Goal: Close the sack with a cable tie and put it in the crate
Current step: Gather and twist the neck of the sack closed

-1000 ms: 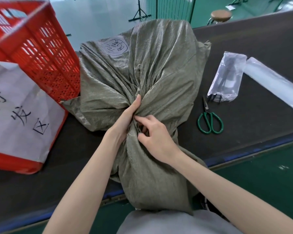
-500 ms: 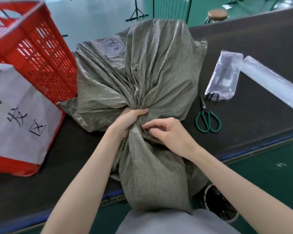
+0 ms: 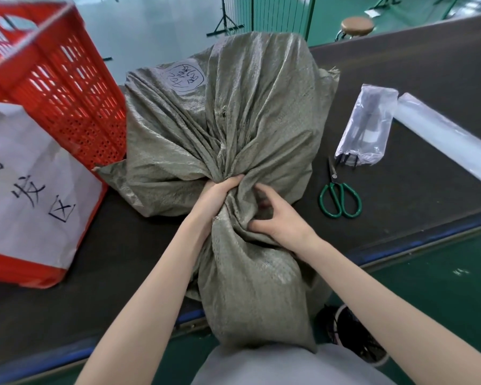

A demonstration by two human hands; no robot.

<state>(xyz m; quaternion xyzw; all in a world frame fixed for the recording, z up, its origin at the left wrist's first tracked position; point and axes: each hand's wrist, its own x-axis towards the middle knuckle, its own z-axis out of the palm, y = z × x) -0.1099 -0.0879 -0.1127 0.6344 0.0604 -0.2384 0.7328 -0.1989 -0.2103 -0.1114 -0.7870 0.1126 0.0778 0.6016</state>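
A full grey-green woven sack (image 3: 233, 112) lies on the dark table (image 3: 417, 79), its loose mouth end hanging over the near edge toward me. My left hand (image 3: 220, 194) is clenched around the gathered neck from the left. My right hand (image 3: 278, 218) pinches folds of the neck fabric from the right, thumb and fingers curled into the cloth. The red plastic crate (image 3: 64, 87) stands at the left, touching the sack, with a white paper sign (image 3: 25, 184) on its front. A clear bag with black cable ties (image 3: 367, 129) lies at the right. No tie is on the neck.
Green-handled scissors (image 3: 340, 197) lie right of the sack near the table's blue front edge. A long clear plastic roll (image 3: 450, 145) sits at the far right. A round stool (image 3: 357, 25) and a green fence stand beyond the table. A dark shoe (image 3: 350, 334) shows below.
My left hand went from flat against the neck to a closed grip around it. My right hand shifted slightly right and down, regrasping the folds. The sack's neck is bunched tighter.
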